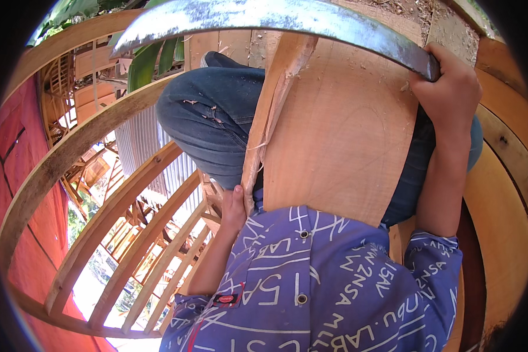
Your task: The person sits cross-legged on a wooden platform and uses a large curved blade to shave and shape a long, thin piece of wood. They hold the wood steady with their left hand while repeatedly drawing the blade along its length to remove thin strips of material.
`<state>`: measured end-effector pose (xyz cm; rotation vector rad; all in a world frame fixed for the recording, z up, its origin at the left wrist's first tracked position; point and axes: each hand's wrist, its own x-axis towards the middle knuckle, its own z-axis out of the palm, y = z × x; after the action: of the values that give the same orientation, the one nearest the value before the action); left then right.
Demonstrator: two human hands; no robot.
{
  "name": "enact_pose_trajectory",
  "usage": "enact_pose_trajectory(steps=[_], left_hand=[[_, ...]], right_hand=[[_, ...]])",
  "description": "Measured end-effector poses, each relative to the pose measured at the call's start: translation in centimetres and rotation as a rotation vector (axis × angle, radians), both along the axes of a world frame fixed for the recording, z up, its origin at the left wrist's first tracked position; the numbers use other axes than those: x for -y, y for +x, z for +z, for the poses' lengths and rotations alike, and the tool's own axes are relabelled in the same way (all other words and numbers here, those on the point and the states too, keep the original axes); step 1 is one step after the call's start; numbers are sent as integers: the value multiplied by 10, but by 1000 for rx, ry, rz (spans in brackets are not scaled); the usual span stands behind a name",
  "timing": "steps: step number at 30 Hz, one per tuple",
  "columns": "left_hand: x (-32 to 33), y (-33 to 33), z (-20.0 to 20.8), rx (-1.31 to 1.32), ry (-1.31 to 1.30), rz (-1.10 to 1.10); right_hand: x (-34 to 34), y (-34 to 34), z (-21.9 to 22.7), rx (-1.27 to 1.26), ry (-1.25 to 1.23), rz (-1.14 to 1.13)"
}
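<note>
My right hand [449,88] is closed round the dark end of a machete [287,19]. Its long, scuffed metal blade reaches leftward across the upper part of the view, and the handle is mostly hidden by my fingers. My left hand [234,208] grips the near end of a wooden strip [270,108], thumb along its side. The strip slants away from me beside a wide wooden board [340,129], its edge rough with splintered fibres. That board lies lengthwise between my bent legs and reaches back to my shirt.
To my left stands a wooden railing [126,223] with several slats, and beyond it are timber pieces and corrugated sheet [152,152]. A red panel [29,199] is at far left. Planks [498,217] line the right side. Wood shavings [396,9] lie at the far end.
</note>
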<state>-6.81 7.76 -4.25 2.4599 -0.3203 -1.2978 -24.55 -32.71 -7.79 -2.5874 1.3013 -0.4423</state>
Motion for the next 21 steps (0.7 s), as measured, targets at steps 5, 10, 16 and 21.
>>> enact_pose_trajectory(steps=[5, 10, 16, 21], left_hand=[[-21, -3, -15, 82, -16, 2], [10, -3, 1, -15, -23, 9], [12, -2, 4, -34, 3, 4], [12, -3, -1, -36, -51, 75]], right_hand=[[-16, 15, 6, 69, 7, 173], [-13, 11, 4, 88, 31, 136], [-18, 19, 18, 100, 14, 237], [-15, 18, 12, 125, 13, 182]])
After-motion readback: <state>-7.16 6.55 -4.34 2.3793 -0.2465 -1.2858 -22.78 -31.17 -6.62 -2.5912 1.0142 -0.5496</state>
